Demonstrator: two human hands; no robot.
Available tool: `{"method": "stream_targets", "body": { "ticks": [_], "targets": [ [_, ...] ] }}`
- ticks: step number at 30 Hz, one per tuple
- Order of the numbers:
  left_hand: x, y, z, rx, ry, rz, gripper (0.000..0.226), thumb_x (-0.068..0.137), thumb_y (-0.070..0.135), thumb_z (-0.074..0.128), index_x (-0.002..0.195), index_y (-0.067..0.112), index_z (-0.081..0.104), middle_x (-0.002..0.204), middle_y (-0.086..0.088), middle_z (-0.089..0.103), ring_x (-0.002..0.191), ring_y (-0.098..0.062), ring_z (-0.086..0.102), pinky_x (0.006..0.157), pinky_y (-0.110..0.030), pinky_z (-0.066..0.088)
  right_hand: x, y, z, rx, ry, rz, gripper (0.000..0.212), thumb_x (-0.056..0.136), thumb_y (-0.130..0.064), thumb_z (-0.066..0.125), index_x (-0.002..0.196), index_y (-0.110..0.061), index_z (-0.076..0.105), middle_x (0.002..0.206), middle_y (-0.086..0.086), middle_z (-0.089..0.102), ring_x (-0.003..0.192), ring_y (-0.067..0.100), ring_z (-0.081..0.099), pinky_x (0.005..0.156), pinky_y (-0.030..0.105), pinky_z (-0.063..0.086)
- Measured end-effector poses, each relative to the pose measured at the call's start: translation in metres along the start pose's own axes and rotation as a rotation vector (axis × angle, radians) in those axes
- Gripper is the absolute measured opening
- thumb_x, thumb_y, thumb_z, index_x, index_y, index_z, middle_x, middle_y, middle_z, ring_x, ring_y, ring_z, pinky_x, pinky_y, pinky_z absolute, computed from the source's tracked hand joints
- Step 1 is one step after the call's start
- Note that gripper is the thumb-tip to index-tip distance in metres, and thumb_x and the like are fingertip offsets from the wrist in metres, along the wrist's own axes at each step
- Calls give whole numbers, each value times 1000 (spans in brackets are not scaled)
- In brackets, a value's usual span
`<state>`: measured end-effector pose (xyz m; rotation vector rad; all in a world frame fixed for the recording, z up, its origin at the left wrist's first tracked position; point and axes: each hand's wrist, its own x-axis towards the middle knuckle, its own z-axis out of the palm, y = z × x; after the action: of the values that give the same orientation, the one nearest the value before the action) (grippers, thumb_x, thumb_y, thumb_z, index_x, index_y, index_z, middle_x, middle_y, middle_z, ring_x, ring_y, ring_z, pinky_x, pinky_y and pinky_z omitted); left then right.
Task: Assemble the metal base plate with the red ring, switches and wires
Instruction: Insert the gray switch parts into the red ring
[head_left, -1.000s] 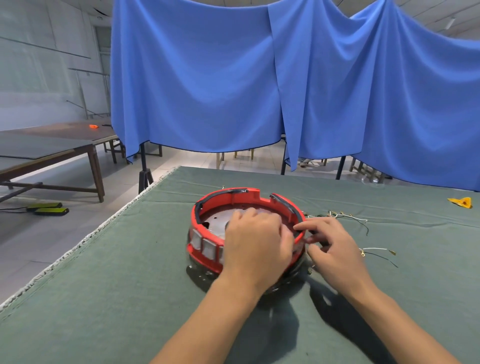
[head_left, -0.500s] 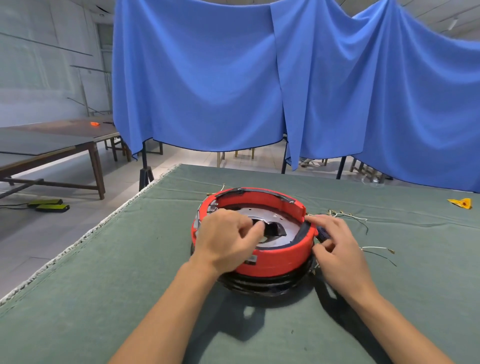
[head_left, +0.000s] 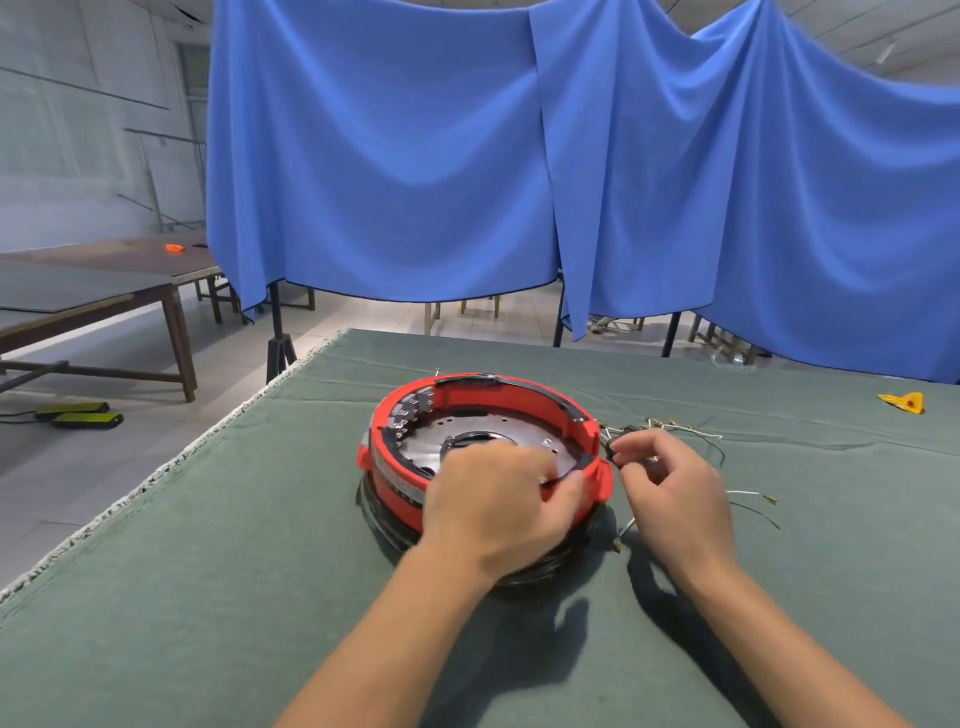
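Note:
The red ring (head_left: 519, 397) sits around a round metal base plate (head_left: 498, 431) on the green table cover, with several grey switches (head_left: 410, 410) along its inner left wall. My left hand (head_left: 498, 504) grips the ring's near rim, fingers curled over its edge. My right hand (head_left: 670, 488) is just right of the ring and pinches a small dark switch (head_left: 615, 452) close to the ring's outer wall. Loose wires (head_left: 675, 428) with metal terminals lie behind and to the right of that hand.
The green cover (head_left: 208, 545) ends at a frayed left edge with floor beyond. A yellow object (head_left: 904, 401) lies at the far right. Blue curtains (head_left: 389, 156) hang behind the table. A wooden table (head_left: 104, 280) stands at the far left.
The ring assembly has been turned, so the switches now sit at the far left inside. My left hand shifted right along the near rim. My right hand lifted slightly, pinching the switch.

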<state>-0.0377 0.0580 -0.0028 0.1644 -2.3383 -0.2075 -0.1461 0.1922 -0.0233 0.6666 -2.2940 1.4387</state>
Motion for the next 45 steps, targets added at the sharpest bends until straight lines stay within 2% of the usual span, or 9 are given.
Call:
{"method": "stream_targets", "body": {
  "ticks": [4, 8, 13, 19, 26, 32, 36, 41, 45],
  "targets": [
    [6, -34, -10, -80, -73, -30, 46, 76, 41, 49, 41, 14, 33, 44, -5, 45, 51, -22, 40, 53, -27, 25, 26, 4, -4, -187, 149, -11, 20, 79, -9, 57, 76, -28, 62, 85, -14, 60, 87, 17, 53, 65, 29, 34],
    [6, -19, -11, -2, 36, -8, 40, 76, 30, 58, 42, 16, 42, 40, -1, 48, 41, -22, 49, 43, -19, 28, 53, 25, 1, -238, 47, 115, 30, 83, -7, 53, 105, -24, 65, 117, -1, 61, 111, 26, 47, 82, 35, 39],
    [3, 1, 9, -2, 33, 46, 44, 84, 38, 40, 45, 17, 41, 41, 0, 50, 41, -20, 50, 40, -23, 31, 62, 52, 12, -334, -211, 194, 44, 94, -22, 50, 138, -16, 49, 145, 8, 45, 131, 30, 40, 105, 38, 33],
    [10, -8, 10, 29, 40, -76, 43, 80, 30, 52, 41, 18, 39, 36, -1, 45, 37, -22, 45, 42, -19, 11, 65, 58, 14, -311, -218, 252, 22, 89, -22, 53, 106, -18, 66, 112, 12, 64, 111, 32, 53, 91, 37, 42],
    [7, -9, 10, 34, 15, -102, 41, 83, 35, 46, 48, 19, 34, 42, 2, 39, 45, -19, 40, 47, -25, 20, 69, 61, 13, -263, -159, 370, 42, 93, -21, 47, 134, -15, 45, 132, 15, 55, 121, 33, 49, 92, 38, 39],
    [5, -8, 9, 35, 11, -112, 41, 85, 36, 42, 49, 19, 35, 44, 3, 37, 47, -19, 41, 47, -27, 19, 62, 57, 10, -438, -73, 262, 16, 87, -26, 51, 99, -20, 60, 130, 11, 40, 123, 32, 34, 101, 41, 32],
    [5, -8, 8, 40, 22, -112, 41, 84, 34, 45, 47, 19, 33, 43, 5, 30, 43, -17, 37, 43, -21, 13, 62, 56, 12, -434, -193, 174, 14, 91, -21, 45, 84, -15, 56, 111, 11, 59, 115, 31, 42, 91, 39, 37],
    [5, -8, 7, 35, 53, -84, 41, 83, 34, 42, 47, 21, 27, 41, 8, 22, 39, -11, 27, 41, -17, 8, 61, 60, 14, -364, -123, 260, 15, 90, -25, 48, 101, -17, 51, 110, 11, 60, 111, 32, 41, 89, 38, 35],
    [5, -11, 10, -3, 101, -51, 41, 83, 31, 42, 47, 21, 25, 40, 7, 23, 38, -10, 23, 42, -17, 8, 62, 66, 16, -322, -86, 303, 23, 89, -27, 52, 105, -13, 63, 111, 12, 64, 110, 34, 48, 90, 37, 40]
  ]
}}
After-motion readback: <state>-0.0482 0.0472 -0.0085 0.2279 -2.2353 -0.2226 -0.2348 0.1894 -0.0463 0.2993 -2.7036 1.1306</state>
